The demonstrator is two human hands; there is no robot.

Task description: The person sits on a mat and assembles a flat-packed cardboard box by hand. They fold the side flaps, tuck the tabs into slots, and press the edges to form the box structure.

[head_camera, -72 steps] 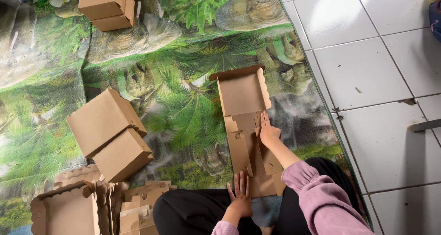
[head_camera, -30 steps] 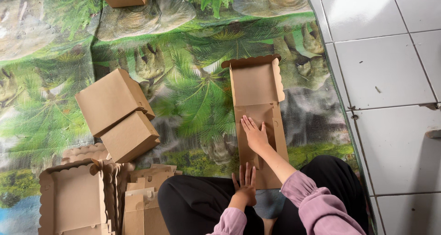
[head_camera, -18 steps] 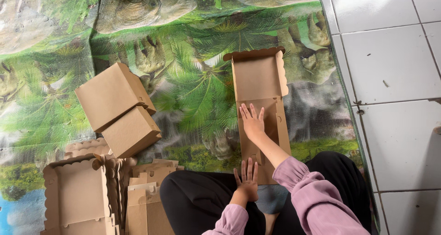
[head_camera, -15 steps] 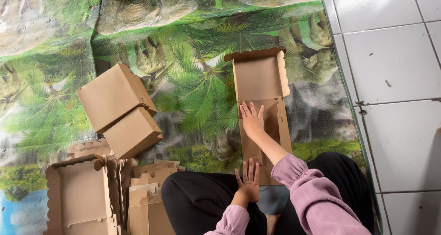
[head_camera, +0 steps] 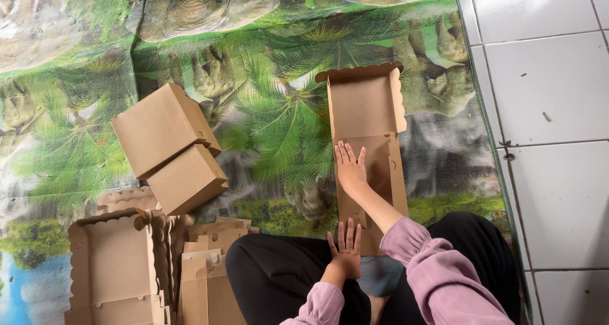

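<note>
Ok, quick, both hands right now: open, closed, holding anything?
Left hand: open, fingers spread, pressed flat on the near end of the unfolded cardboard box.
Right hand: open, palm down on the middle of that box, gripping nothing.

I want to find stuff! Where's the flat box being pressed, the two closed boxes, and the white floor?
flat box [head_camera: 368,112]: head view, on its raised far panel.
closed boxes [head_camera: 162,128]: head view, on the upper box's lid.
white floor [head_camera: 545,77]: head view, on a bare tile.

A home floor used as a makeshift packing spot: white floor tiles [head_camera: 552,77] lie right of the right hand [head_camera: 351,167], a jungle-print mat [head_camera: 266,109] spreads beneath it, and folded cardboard boxes [head_camera: 168,144] (plain brown) sit to its left.
</note>
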